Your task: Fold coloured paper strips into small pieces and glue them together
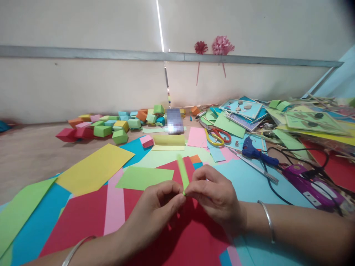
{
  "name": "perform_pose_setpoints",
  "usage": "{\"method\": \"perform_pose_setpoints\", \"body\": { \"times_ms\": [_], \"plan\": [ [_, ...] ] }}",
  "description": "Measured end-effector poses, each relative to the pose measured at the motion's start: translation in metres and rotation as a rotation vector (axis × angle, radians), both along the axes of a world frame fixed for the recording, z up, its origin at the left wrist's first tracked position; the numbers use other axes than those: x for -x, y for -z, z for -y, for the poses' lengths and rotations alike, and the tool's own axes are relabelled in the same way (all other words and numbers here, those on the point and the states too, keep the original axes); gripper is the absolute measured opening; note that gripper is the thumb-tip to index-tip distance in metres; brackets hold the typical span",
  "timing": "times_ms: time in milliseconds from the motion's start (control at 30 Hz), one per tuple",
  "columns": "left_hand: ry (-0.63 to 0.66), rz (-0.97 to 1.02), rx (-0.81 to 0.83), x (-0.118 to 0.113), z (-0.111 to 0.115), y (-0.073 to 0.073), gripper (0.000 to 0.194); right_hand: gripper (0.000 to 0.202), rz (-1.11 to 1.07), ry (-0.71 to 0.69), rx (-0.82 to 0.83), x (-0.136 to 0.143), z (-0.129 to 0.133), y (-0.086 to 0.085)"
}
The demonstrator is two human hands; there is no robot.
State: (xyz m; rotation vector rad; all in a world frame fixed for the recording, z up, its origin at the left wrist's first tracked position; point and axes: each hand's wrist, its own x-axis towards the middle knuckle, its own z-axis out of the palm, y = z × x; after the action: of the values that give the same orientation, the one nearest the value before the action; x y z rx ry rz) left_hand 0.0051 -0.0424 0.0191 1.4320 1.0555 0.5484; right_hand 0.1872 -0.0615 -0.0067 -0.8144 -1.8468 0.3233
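We hold a narrow bright-green paper strip point(182, 171) between both hands, above the red paper sheets point(201, 225). Our left hand point(181, 194) has its thumb and fingertips pinched on the strip's lower end, and our right hand point(186, 190) pinches it just beside them; the strip's free end points up and away from us, blurred. Just behind our hands lies a flat light-green paper sheet point(144, 178). To the right on the worktop, the yellow-and-red-handled scissors point(214, 142) lie near a blue glue gun point(259, 153).
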Motion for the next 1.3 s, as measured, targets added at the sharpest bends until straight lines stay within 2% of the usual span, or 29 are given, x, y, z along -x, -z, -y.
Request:
{"method": "perform_pose_setpoints", "body": {
  "times_ms": [133, 233, 300, 433, 533, 633, 800, 1000, 1100, 1200, 1300],
  "plan": [
    [0.018, 0.136, 0.144, 0.004, 0.000, 0.004, 0.040, 0.018, 0.033, 0.028, -0.076, 0.000, -0.002, 0.001],
    [-0.014, 0.167, 0.180, 0.006, 0.000, 0.007, 0.043, 0.018, 0.036, -0.022, -0.153, -0.002, -0.005, 0.003],
    [-0.043, 0.177, 0.186, 0.005, -0.002, 0.008, 0.043, 0.019, 0.027, -0.070, -0.141, -0.003, -0.007, 0.003],
    [-0.136, 0.195, 0.181, 0.002, -0.005, 0.007, 0.043, 0.015, -0.042, -0.122, 0.054, -0.002, -0.007, 0.004],
    [-0.126, 0.185, 0.161, 0.000, -0.006, 0.007, 0.039, 0.009, -0.103, -0.026, 0.244, 0.001, -0.005, 0.004],
    [-0.095, 0.158, 0.142, -0.001, -0.006, 0.006, 0.037, 0.009, -0.072, 0.012, 0.329, 0.003, -0.003, 0.003],
    [-0.061, 0.109, 0.075, -0.002, -0.004, 0.002, 0.033, 0.012, -0.047, -0.056, 0.255, 0.004, -0.005, 0.000],
    [-0.059, 0.070, -0.006, 0.000, -0.003, 0.005, 0.028, 0.013, -0.037, -0.047, 0.212, 0.003, -0.006, 0.004],
    [-0.069, 0.032, 0.028, 0.001, -0.005, 0.009, 0.031, 0.017, -0.012, -0.082, 0.123, 0.001, -0.006, 0.010],
    [-0.092, 0.080, 0.075, 0.001, -0.006, 0.013, 0.031, 0.022, 0.003, -0.096, 0.046, -0.001, -0.006, 0.013],
    [-0.058, 0.093, 0.138, 0.001, -0.006, 0.015, 0.028, 0.019, -0.009, -0.069, 0.099, 0.000, -0.006, 0.010]
  ]
}}
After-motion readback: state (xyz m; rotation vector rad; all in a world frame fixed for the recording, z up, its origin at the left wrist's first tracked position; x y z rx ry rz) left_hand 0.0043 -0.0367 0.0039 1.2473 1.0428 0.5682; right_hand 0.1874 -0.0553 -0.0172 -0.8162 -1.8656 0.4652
